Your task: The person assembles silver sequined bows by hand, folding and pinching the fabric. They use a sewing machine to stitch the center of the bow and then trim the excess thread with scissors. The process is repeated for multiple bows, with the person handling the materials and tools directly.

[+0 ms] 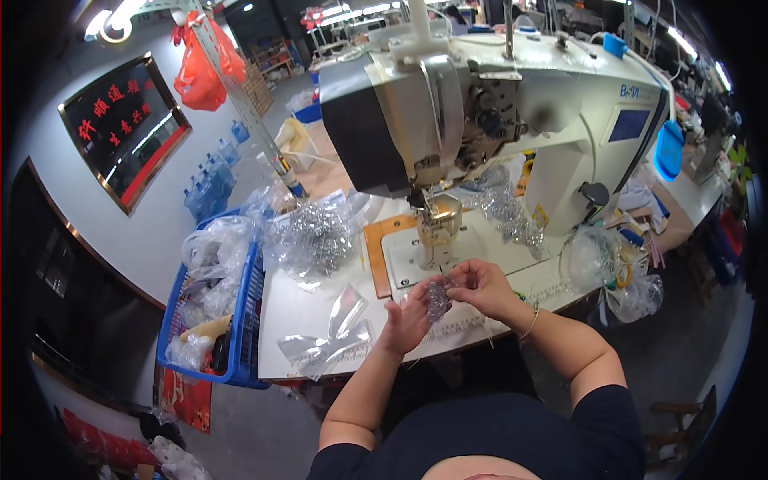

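Both hands pinched one small glittery silver piece [437, 299] between them, just in front of the sewing machine's needle area. The left hand [408, 318] cupped it from below at about seven o'clock, fingers curled up and closed against its lower side. The right hand [480, 286] closed on it from two o'clock, thumb and forefinger pressed together on its upper edge, the other fingers bent loosely above. How much of the piece lay inside the palms could not be told.

The left forearm rose from six o'clock, bare to the dark sleeve; the right forearm came in from four o'clock with a thin bracelet [530, 322] at the wrist.

At twelve o'clock from the hands stood the sewing machine [496, 104], white and grey, its foot over a pale plate set in the table [296, 296]. At nine o'clock lay clear plastic bags [332, 340], flat and crumpled. Farther out at ten o'clock sat a bag of silver pieces [314, 234], and beyond it a blue basket [248, 320] at the table's edge. More silver pieces [512, 212] lay at one o'clock behind the machine's foot.
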Available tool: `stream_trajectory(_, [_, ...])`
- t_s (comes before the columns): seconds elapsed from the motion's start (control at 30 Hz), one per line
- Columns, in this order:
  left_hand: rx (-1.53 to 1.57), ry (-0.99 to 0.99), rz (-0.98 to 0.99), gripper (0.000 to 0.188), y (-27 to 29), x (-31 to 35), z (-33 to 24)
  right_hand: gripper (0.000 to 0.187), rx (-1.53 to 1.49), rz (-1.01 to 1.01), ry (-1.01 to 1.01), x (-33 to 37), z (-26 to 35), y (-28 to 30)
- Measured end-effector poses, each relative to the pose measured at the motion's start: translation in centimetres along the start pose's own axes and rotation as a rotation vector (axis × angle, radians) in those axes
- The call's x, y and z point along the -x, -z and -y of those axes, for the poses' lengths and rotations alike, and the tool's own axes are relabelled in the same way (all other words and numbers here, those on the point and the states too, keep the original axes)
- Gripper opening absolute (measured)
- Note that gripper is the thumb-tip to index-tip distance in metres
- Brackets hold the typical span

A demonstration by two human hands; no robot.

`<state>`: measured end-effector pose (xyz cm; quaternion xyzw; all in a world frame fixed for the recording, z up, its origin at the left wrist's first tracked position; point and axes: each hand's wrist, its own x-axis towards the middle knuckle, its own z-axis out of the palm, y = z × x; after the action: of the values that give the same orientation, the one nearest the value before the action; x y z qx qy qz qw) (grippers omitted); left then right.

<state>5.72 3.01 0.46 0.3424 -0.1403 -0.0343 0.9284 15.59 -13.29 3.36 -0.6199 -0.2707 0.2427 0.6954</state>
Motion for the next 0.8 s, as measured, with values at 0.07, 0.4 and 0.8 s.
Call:
stream_trajectory(0.07, [-0.437, -0.011, -0.024, 0.093, -1.0, 0.0, -1.4, 0.026, 0.043, -0.043, 0.044, -0.8, -0.4, 0.1])
stream_trajectory(0.4, [-0.365, -0.001, -0.227, 0.047, -2.0, -0.8, -5.4, 0.028, -0.136, -0.007, 0.100, -0.8, 4.0, -2.7])
stream_trajectory(0.8, [-0.565, -0.130, -0.327, 0.046, -2.0, -1.2, -4.3, 0.026, -0.025, -0.055, 0.188, -1.6, 2.6, -2.2])
